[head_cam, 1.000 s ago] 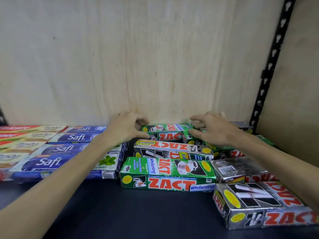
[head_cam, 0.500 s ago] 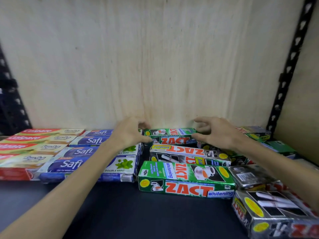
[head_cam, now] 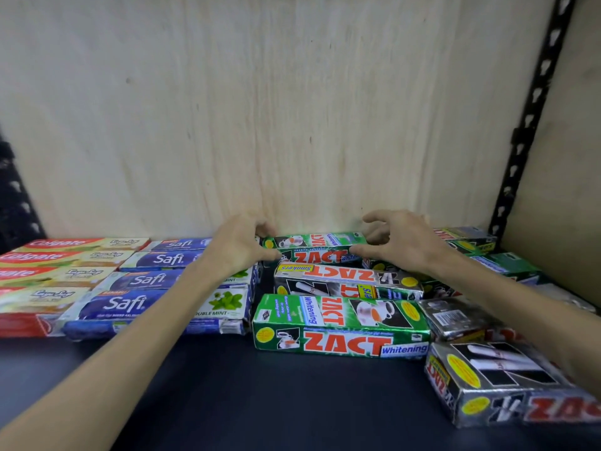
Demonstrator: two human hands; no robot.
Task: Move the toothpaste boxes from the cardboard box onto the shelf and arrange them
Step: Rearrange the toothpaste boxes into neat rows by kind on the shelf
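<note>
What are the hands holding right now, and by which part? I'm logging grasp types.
Both hold the rearmost green Zact box by its ends: left hand pinches its left end, right hand its right end.

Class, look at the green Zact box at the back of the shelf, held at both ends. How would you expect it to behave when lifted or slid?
The green Zact box is long with flat faces, so it should slide, not roll. Its creased cardboard probably dents if the left hand or right hand squeezes hard. It likely feels light.
</note>
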